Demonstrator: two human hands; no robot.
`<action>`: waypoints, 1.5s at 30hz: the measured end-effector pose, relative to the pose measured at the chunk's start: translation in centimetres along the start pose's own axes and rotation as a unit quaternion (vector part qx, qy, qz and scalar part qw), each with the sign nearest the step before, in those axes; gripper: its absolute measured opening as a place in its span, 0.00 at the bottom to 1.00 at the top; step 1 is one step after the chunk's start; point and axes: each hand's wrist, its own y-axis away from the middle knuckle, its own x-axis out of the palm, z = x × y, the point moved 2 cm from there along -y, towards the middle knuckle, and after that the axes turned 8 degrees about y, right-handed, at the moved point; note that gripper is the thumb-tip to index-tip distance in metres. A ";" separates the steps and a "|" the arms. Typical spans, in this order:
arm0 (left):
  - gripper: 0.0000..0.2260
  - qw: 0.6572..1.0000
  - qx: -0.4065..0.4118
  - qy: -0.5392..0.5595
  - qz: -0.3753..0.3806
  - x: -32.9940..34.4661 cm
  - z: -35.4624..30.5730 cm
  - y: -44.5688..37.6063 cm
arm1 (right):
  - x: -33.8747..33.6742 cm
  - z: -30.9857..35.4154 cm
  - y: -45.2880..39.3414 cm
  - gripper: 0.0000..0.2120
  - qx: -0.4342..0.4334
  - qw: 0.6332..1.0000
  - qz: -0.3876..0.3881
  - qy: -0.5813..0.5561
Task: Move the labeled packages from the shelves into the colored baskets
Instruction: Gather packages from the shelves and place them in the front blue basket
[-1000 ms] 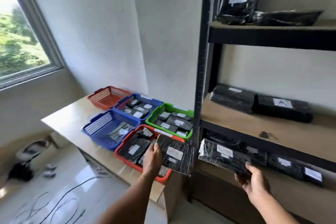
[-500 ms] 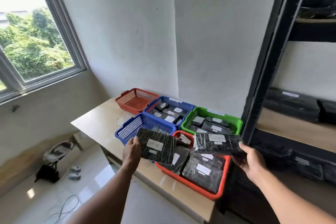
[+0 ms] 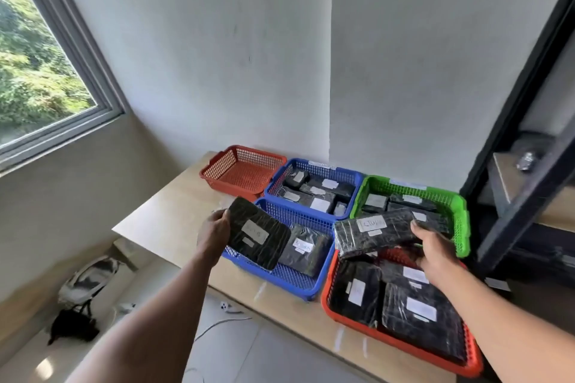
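Note:
My left hand (image 3: 214, 232) grips a flat black labeled package (image 3: 256, 236) by its left edge, held over the near blue basket (image 3: 286, 277), which has one package inside. My right hand (image 3: 434, 250) holds a longer black labeled package (image 3: 373, 235) above the gap between the near red basket (image 3: 401, 342) and the green basket (image 3: 457, 211). The near red basket, the green basket and the far blue basket (image 3: 314, 168) each hold several black packages. The far red basket (image 3: 242, 171) holds nothing.
The baskets stand on a light wooden table (image 3: 174, 221) against the wall. A black metal shelf frame (image 3: 529, 146) rises at the right. A window (image 3: 37, 71) is at the left. Bags (image 3: 84, 283) and cables (image 3: 224, 320) lie on the floor.
Both hands carried their packages from the shelf over to the baskets. The left package now hangs above the near blue basket, the right one above the red and green baskets. My view turned left.

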 end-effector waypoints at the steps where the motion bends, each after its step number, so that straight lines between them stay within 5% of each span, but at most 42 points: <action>1: 0.10 1.000 0.009 -0.005 0.015 0.1 -0.5 -1.3 | 1.0 0.1 -0.5 0.12 0.002 1.000 0.000 0.007; 9: 0.06 0.976 0.110 -0.114 0.146 3.8 -3.2 -11.7 | 9.1 -0.2 -4.7 0.03 -0.010 1.000 0.010 -0.008; 16: 0.10 0.890 0.213 -0.288 0.283 9.1 -1.3 -17.5 | 12.5 -1.7 -6.5 0.04 -0.003 0.999 -0.039 -0.026; 23: 0.10 0.809 0.208 -0.369 0.407 12.8 5.0 -21.8 | 13.0 -4.1 -6.1 0.01 -0.014 0.992 -0.123 -0.008; 37: 0.07 0.791 0.329 -0.407 0.317 14.1 10.6 -24.8 | 14.9 -8.3 -2.4 0.00 0.009 0.977 -0.214 -0.016; 40: 0.18 0.784 0.356 -0.389 0.326 13.1 11.0 -24.2 | 15.3 -8.4 -2.2 0.03 0.010 0.975 -0.222 0.000; 42: 0.32 0.725 0.381 -0.415 0.397 12.1 11.1 -23.9 | 15.7 -8.6 -2.2 0.04 0.017 0.975 -0.221 0.007; 45: 0.57 0.581 0.377 -0.511 0.510 10.3 10.8 -23.3 | 16.5 -8.9 -2.3 0.03 0.028 0.977 -0.211 0.017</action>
